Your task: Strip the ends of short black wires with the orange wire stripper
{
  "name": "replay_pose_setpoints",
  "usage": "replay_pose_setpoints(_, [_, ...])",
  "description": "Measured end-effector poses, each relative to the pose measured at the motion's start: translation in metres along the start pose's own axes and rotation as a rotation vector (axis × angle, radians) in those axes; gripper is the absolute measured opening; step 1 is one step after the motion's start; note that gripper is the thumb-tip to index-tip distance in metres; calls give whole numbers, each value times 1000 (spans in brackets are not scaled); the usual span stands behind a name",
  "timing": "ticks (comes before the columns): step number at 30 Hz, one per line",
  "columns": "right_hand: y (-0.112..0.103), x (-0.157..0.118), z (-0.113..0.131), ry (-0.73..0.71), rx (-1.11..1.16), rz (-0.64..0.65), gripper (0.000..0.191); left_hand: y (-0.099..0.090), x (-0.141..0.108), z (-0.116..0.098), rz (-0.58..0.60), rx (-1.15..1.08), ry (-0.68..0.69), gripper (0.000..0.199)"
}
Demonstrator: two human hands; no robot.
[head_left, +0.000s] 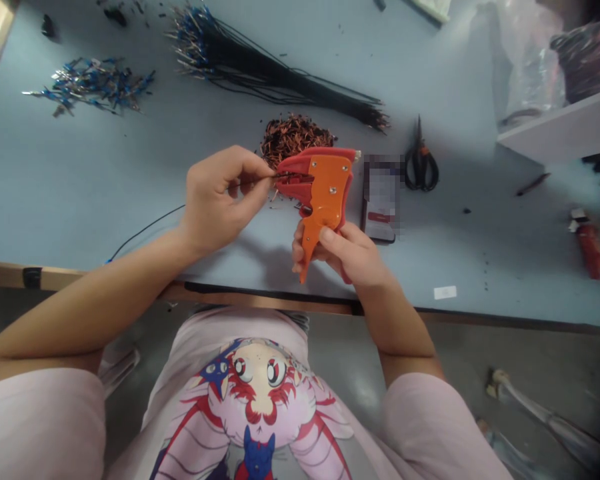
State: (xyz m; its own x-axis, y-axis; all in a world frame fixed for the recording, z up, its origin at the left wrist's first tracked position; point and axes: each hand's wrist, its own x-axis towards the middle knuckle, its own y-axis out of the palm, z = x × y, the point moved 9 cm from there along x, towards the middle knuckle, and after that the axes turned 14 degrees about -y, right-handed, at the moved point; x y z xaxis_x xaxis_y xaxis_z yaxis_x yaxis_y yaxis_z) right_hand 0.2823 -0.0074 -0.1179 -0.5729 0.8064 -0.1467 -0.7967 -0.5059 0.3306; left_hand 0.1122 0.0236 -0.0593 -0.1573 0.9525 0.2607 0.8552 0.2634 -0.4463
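Here, pinches a black wire [155,221] with left hand [220,195] at the mouth of a wire stripper [327,179] gripped in right hand [353,250], near copper-coloured scraps [295,133] on the blue table [105,167]. Best to keep wire straight, square to the mouth.

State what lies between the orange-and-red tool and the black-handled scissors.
In the head view, a phone lies between the tool and the scissors.

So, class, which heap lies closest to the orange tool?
The copper-coloured heap, partly hidden behind the tool; the blue heap lies well off to the left.
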Motion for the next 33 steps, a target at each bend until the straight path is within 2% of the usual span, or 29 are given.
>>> replay_pose_setpoints(8, [-3, 0, -2, 21, -12, -18, 42, -2, -1, -5, -47, -31, 134, 8])
replay_pose_setpoints(22, [-2, 4, -4, -9, -72, -65, 50, 5, -2, -4, 30, -35, 101, 7])
replay_pose_setpoints(33, [-5, 4, -2, -13, 36, -15, 45, -6, -1, -4, -118, 21, 123, 7])
